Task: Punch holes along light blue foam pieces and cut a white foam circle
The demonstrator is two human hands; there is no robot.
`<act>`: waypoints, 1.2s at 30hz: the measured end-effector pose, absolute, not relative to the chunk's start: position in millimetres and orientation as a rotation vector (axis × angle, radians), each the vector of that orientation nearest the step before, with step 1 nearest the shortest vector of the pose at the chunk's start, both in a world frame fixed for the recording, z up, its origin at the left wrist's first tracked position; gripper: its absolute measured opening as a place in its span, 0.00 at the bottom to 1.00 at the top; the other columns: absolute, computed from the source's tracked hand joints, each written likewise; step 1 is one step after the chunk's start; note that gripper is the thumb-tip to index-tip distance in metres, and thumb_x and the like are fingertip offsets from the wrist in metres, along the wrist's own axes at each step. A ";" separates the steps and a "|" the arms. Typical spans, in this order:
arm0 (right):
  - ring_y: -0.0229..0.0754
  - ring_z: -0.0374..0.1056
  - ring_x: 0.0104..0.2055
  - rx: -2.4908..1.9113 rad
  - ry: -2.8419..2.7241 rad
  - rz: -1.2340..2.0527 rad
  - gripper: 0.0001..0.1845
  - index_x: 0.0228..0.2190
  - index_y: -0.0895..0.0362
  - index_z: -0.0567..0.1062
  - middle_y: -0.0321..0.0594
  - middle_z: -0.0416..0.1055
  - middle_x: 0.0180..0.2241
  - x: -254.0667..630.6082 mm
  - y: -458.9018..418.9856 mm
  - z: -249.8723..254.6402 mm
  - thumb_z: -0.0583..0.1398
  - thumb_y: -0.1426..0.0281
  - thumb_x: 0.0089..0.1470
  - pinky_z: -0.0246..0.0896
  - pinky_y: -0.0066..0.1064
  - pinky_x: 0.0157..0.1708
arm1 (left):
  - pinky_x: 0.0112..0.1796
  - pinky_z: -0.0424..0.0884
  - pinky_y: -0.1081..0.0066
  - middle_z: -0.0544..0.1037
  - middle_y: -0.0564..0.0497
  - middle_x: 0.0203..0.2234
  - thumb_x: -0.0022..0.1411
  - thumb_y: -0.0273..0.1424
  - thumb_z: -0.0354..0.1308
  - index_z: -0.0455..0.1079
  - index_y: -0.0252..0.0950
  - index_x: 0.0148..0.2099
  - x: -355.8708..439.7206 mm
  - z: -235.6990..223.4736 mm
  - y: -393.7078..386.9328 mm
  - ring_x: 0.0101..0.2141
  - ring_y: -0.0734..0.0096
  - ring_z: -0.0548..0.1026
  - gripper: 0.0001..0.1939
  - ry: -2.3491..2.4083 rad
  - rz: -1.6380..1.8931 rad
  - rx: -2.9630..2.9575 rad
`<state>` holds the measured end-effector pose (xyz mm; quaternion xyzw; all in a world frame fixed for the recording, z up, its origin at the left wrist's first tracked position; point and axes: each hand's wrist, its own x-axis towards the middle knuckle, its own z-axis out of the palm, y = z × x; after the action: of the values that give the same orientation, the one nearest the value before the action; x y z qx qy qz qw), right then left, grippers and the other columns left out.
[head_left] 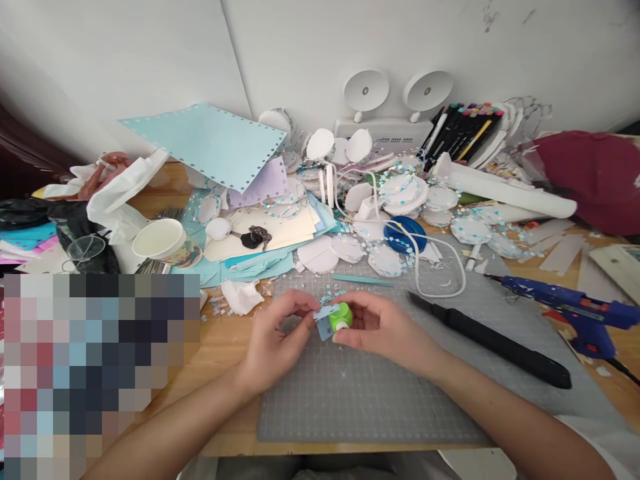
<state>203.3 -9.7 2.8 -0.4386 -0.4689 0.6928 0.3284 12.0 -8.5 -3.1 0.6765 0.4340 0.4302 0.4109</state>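
My left hand (277,340) pinches a small piece of light blue paper (324,330) by its left edge. Closed around a small green craft punch (342,313) with a white button is my right hand (380,325), its thumb near the button. The paper's right part sits at the punch, and a small cut-out shape shows in it. Both hands are above the near-middle of a grey cutting mat (370,407). Just beyond them lie tiny blue paper stars (330,293) and a narrow teal paper strip (363,280).
A black utility knife (493,339) and a blue glue gun (570,307) lie to the right. Behind are white paper discs (400,190), a white cord (443,295), a paper cup (167,243) at left, pens (463,133) and a twin-head lamp (385,127).
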 end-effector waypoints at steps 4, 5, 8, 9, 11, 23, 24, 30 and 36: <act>0.36 0.66 0.33 -1.145 -1.258 1.803 0.20 0.36 0.56 0.71 0.34 0.68 0.31 202.6 -9.5 1.5 0.69 0.68 0.40 0.65 0.27 0.32 | 0.34 0.72 0.74 0.76 0.51 0.29 0.59 0.24 0.56 0.69 0.36 0.37 13.0 -2.8 -8.5 0.31 0.73 0.74 0.04 1.108 1.075 1.689; 0.36 0.66 0.33 -1.145 -1.257 1.803 0.20 0.36 0.56 0.71 0.33 0.68 0.31 202.3 -9.6 1.9 0.69 0.68 0.40 0.65 0.27 0.32 | 0.34 0.72 0.74 0.76 0.51 0.30 0.59 0.24 0.56 0.69 0.36 0.37 13.1 -2.4 -8.6 0.31 0.73 0.74 0.04 1.111 1.071 1.691; 0.35 0.65 0.32 -1.164 -1.247 1.799 0.19 0.35 0.55 0.71 0.32 0.67 0.30 201.0 -9.8 3.9 0.69 0.69 0.39 0.63 0.27 0.31 | 0.35 0.72 0.74 0.77 0.51 0.30 0.59 0.24 0.55 0.70 0.36 0.37 12.9 -1.2 -9.0 0.32 0.72 0.75 0.04 1.122 1.050 1.710; 0.35 0.65 0.32 -1.169 -1.242 1.796 0.18 0.34 0.55 0.71 0.32 0.67 0.29 200.6 -9.8 4.5 0.69 0.69 0.39 0.63 0.27 0.30 | 0.35 0.72 0.74 0.77 0.51 0.30 0.59 0.24 0.55 0.70 0.36 0.37 12.7 -1.0 -9.2 0.32 0.72 0.75 0.04 1.129 1.044 1.714; 0.36 0.65 0.32 -1.171 -1.231 1.792 0.18 0.34 0.55 0.71 0.32 0.67 0.29 200.0 -10.0 4.8 0.69 0.69 0.39 0.63 0.27 0.30 | 0.34 0.72 0.74 0.77 0.51 0.30 0.59 0.24 0.55 0.70 0.35 0.37 12.6 -0.8 -9.7 0.32 0.72 0.75 0.04 1.143 1.032 1.717; 0.37 0.62 0.28 -1.245 -1.381 1.580 0.18 0.32 0.55 0.70 0.32 0.64 0.25 197.4 -14.4 4.1 0.68 0.61 0.40 0.61 0.29 0.28 | 0.35 0.73 0.73 0.77 0.51 0.31 0.60 0.25 0.55 0.70 0.37 0.38 13.2 -5.6 -12.1 0.32 0.71 0.76 0.04 1.106 1.015 1.723; 0.37 0.61 0.27 -1.242 -1.405 1.560 0.18 0.31 0.55 0.70 0.32 0.63 0.25 197.7 -14.8 5.4 0.68 0.60 0.40 0.60 0.29 0.27 | 0.35 0.73 0.73 0.77 0.51 0.31 0.60 0.26 0.55 0.69 0.37 0.38 13.3 -5.7 -12.5 0.32 0.71 0.75 0.04 1.095 1.014 1.724; 0.36 0.56 0.26 -1.134 -1.531 1.505 0.16 0.28 0.55 0.68 0.33 0.59 0.25 197.4 -19.7 9.2 0.65 0.57 0.45 0.55 0.27 0.24 | 0.25 0.64 0.74 0.70 0.54 0.23 0.55 0.43 0.60 0.65 0.35 0.38 14.5 3.6 -11.0 0.24 0.73 0.67 0.16 1.039 0.838 1.886; 0.37 0.56 0.29 -1.055 -1.638 1.547 0.11 0.28 0.55 0.70 0.33 0.60 0.27 191.2 -27.3 9.0 0.66 0.64 0.46 0.55 0.27 0.28 | 0.27 0.61 0.70 0.69 0.52 0.23 0.49 0.49 0.60 0.63 0.36 0.29 15.1 6.7 -11.1 0.25 0.69 0.68 0.21 0.918 0.628 2.141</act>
<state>191.2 -27.3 9.0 -0.4016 -0.6234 0.5890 0.3211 15.1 -11.1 6.7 0.8292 0.3556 0.2430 0.3563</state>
